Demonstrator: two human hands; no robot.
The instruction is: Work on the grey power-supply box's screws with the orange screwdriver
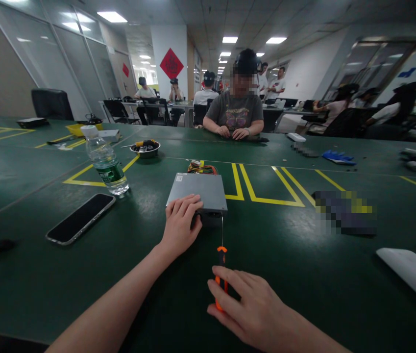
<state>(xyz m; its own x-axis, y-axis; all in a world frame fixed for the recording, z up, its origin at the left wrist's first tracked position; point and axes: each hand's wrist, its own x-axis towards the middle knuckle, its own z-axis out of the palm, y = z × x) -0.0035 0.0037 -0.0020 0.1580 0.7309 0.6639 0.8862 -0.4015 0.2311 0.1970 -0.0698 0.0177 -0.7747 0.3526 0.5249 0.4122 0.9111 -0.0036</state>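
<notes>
Meanwhile, left hand (180, 223) lies flat on the grey metal box (202, 191); right hand (246, 306) grasps the orange screwdriver (221, 267).

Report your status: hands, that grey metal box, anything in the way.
Left hand flat on the grey metal box. Right hand grips orange-handled screwdriver, tip at the box's near face. Phone and water bottle off left, apart.

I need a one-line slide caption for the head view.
Left hand rests on a grey metal box on the green table; right hand holds an orange screwdriver pointed at it.
</notes>
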